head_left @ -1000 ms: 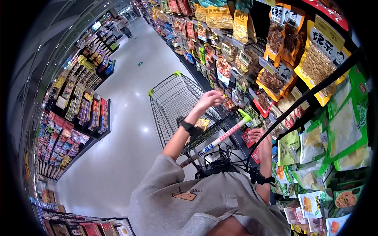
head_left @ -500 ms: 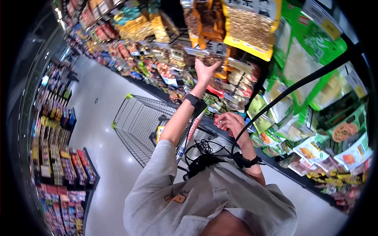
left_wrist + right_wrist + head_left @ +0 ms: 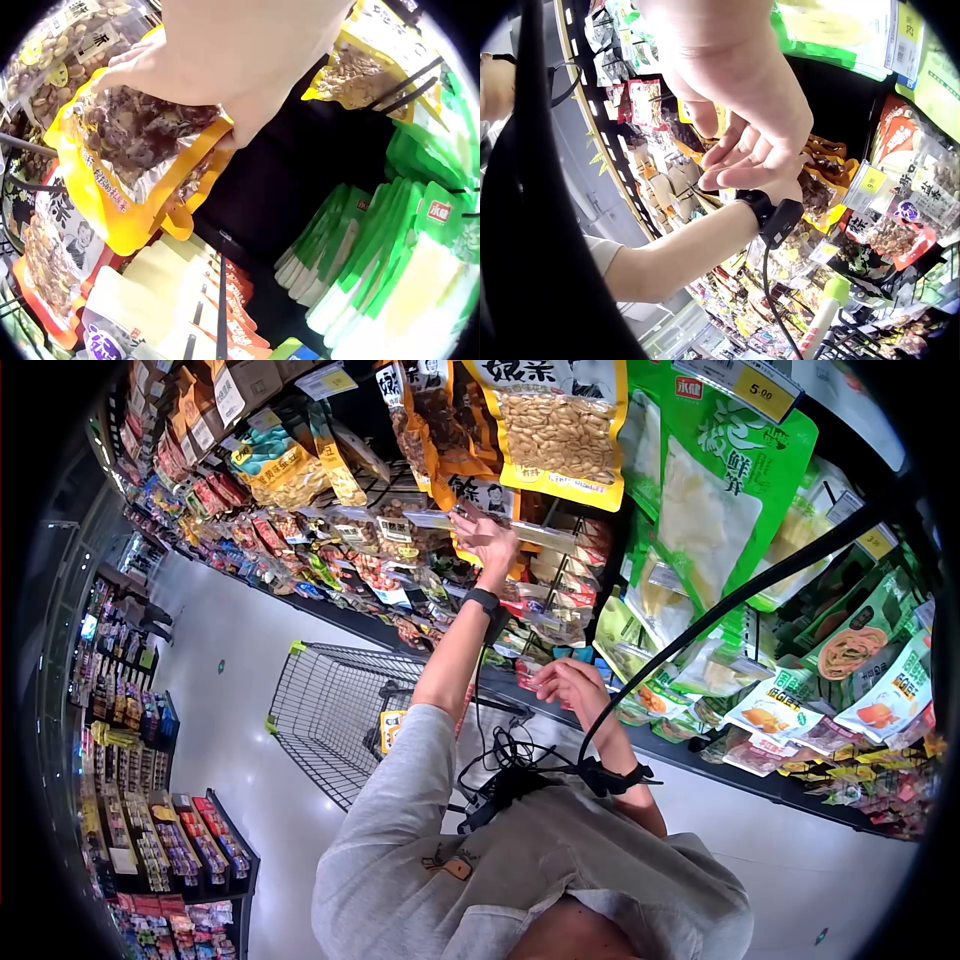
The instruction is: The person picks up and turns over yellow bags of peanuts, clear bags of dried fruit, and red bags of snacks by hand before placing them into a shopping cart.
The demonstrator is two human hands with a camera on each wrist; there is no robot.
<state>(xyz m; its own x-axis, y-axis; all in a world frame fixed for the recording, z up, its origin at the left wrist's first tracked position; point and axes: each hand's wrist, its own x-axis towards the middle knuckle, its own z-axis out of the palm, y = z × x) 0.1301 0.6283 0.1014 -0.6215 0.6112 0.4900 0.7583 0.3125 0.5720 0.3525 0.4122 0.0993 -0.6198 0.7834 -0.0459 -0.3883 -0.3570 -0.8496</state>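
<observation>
My left hand (image 3: 487, 540) reaches into the hanging snack bags. In the left wrist view that hand (image 3: 232, 56) grips the upper part of a yellow-orange bag (image 3: 124, 214) with dark contents behind a clear window; its fingertips are partly hidden. Above the hand in the head view hangs a large yellow bag of pale nuts or seeds (image 3: 560, 435). Lower and to the right, my right hand (image 3: 572, 685) is held in front of the shelf, fingers loosely bent and holding nothing. The right wrist view shows this hand (image 3: 742, 120) near the left forearm (image 3: 690, 244).
A wire shopping cart (image 3: 320, 710) stands left of my body, with a yellow packet (image 3: 392, 730) in it. Green bags (image 3: 715, 490) hang at the right. A black cable (image 3: 740, 595) crosses the view. Another shelf unit (image 3: 245, 920) and a distant person (image 3: 150, 615) are at the left.
The view has swung toward the shelf. My left hand has moved from over the cart to the hanging bags and taken hold of one. My right hand still holds nothing.
</observation>
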